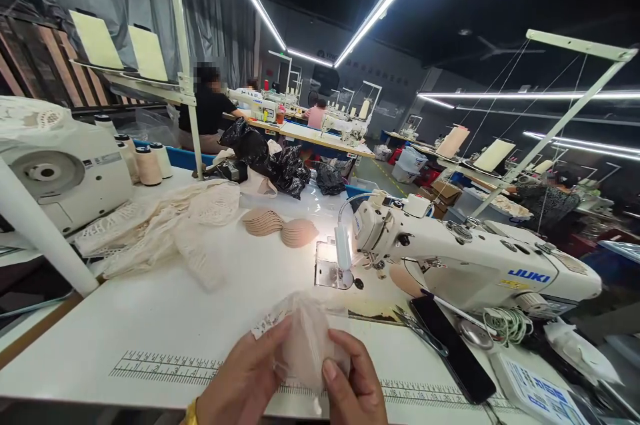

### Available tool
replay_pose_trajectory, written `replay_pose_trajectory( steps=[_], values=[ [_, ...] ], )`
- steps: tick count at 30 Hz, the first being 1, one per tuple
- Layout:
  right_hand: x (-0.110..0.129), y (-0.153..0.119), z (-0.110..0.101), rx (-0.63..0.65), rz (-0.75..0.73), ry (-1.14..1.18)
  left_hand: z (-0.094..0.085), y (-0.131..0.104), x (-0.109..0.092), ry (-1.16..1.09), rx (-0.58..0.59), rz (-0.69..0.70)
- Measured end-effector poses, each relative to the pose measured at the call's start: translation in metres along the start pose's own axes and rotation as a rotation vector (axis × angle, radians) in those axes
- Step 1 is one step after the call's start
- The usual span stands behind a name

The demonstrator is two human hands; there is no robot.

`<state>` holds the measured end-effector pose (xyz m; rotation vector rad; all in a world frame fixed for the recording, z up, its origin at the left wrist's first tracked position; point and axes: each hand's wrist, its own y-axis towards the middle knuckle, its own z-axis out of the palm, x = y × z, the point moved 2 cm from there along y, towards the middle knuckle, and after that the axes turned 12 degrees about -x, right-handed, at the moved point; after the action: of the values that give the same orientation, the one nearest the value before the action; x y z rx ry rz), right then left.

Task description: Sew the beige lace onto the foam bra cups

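Note:
Both my hands hold a pale, sheer piece of fabric (307, 335) with some lace at its left edge, just above the front of the table. My left hand (250, 368) pinches its left side between thumb and fingers. On the right side, my right hand (355, 378) grips the fabric with thumb and forefinger. Farther back lie two stacks of beige bra cups (263, 221), close to the needle plate of a white JUKI sewing machine (470, 265). Cream lace fabric (190, 225) is heaped to the left.
Scissors (420, 330), a black phone (453, 348) and a white box (540, 388) lie at the right. A printed ruler (165, 368) runs along the front edge. Black plastic bags (270, 155) sit behind. Another person (207, 108) sits at a far machine.

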<state>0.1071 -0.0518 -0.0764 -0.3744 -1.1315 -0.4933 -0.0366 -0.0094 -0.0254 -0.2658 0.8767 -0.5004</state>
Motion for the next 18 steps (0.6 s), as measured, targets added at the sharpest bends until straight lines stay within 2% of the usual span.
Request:
replay_pose_trajectory(
  steps=[2,4,9,10,12,15,18],
  values=[
    [-0.003,-0.006,-0.006,-0.024,-0.043,-0.061,0.005,0.007,-0.011,-0.008,-0.071,0.049],
    [0.000,-0.006,-0.008,-0.041,-0.051,-0.081,0.007,0.012,-0.018,-0.018,-0.102,0.035],
    [0.012,0.003,-0.008,-0.085,-0.115,-0.153,0.005,0.017,-0.013,-0.197,-0.174,-0.207],
    [0.012,0.003,-0.009,-0.084,-0.135,-0.176,0.005,0.017,-0.012,-0.222,-0.178,-0.222],
    [0.011,0.002,-0.009,-0.082,-0.166,-0.217,0.008,0.016,-0.011,-0.225,-0.146,-0.162],
    [0.008,0.000,-0.010,-0.093,-0.176,-0.237,0.014,0.015,-0.012,-0.105,-0.070,-0.013],
    [0.008,0.002,-0.011,-0.085,-0.145,-0.201,0.017,0.015,-0.012,-0.028,-0.068,0.052]
  ],
)
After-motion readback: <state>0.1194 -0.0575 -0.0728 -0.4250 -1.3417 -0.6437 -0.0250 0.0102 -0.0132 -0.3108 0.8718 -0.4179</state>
